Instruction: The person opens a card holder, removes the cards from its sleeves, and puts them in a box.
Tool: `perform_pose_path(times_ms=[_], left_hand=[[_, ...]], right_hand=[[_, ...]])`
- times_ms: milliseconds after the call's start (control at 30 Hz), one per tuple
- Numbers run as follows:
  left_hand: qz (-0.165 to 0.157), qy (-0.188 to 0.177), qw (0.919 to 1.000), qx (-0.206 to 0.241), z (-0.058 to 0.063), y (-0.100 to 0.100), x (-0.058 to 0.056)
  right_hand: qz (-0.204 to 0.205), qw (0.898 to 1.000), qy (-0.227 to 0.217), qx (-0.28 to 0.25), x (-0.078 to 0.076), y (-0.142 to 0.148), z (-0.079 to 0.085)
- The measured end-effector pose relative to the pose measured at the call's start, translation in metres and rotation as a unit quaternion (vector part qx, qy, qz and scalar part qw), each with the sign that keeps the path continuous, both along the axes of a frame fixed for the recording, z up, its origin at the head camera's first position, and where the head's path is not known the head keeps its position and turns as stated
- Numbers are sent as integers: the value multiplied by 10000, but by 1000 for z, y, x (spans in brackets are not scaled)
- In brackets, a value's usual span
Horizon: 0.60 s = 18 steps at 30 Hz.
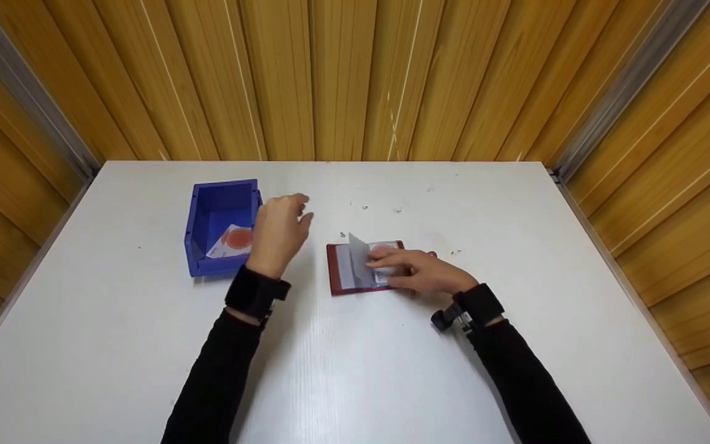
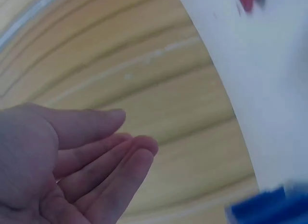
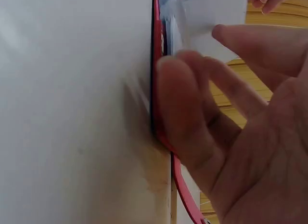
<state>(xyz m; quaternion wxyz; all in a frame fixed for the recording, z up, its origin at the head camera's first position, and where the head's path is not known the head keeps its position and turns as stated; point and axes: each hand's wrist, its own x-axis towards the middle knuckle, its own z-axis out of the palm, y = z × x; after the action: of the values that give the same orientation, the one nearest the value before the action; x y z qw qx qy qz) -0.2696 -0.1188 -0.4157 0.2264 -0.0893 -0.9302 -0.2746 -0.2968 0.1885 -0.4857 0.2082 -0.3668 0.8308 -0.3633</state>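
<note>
A small red card holder (image 1: 334,271) lies spread on the white table, its clear plastic sleeves showing. One sleeve (image 1: 359,259) stands up from the middle. A card with a reddish circle (image 1: 383,248) shows in the holder's right side. My right hand (image 1: 430,272) is over that side, its extended fingers at the raised sleeve and its thumb near the red edge (image 3: 158,84). My left hand (image 1: 278,233) is above the right edge of a blue bin (image 1: 222,206), with loosely bent fingers and nothing between them in the left wrist view.
Inside the bin lies a white card with a red circle (image 1: 235,239), partly hidden by the left hand. A red strap (image 3: 182,185) hangs off the holder's end. Wood-patterned walls (image 1: 336,80) border the table (image 1: 355,370) at the back and sides.
</note>
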Motion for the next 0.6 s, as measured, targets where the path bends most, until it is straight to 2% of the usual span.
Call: perform_pose_path(times_ms=[67, 200, 300, 367, 433, 533, 600], left_hand=[[-400, -130, 9990, -118, -6, 14, 3], [-1138, -521, 9918, -278, -18, 38, 6], [-1755, -912, 9794, -396, -28, 51, 7], [-2113, -1057, 9703, -517, -33, 57, 7], [-2367, -1012, 9645, -590, -36, 61, 6], [-2582, -753, 9614, -575, -37, 65, 7], [-2732, -702, 9576, -584, -38, 66, 8]], right_hand=[[45, 9998, 182, 94, 0, 0, -2], [-338, 9973, 643, 76, -2, 4, -4], [-539, 9945, 881, 151, -4, 7, -3], [-524, 9937, 939, 306, -3, 7, -3], [-417, 9926, 1028, 493, -2, 6, -1], [-171, 9890, 1252, 763, 1, 2, 1], [-93, 9868, 1361, 875, 3, 0, 0]])
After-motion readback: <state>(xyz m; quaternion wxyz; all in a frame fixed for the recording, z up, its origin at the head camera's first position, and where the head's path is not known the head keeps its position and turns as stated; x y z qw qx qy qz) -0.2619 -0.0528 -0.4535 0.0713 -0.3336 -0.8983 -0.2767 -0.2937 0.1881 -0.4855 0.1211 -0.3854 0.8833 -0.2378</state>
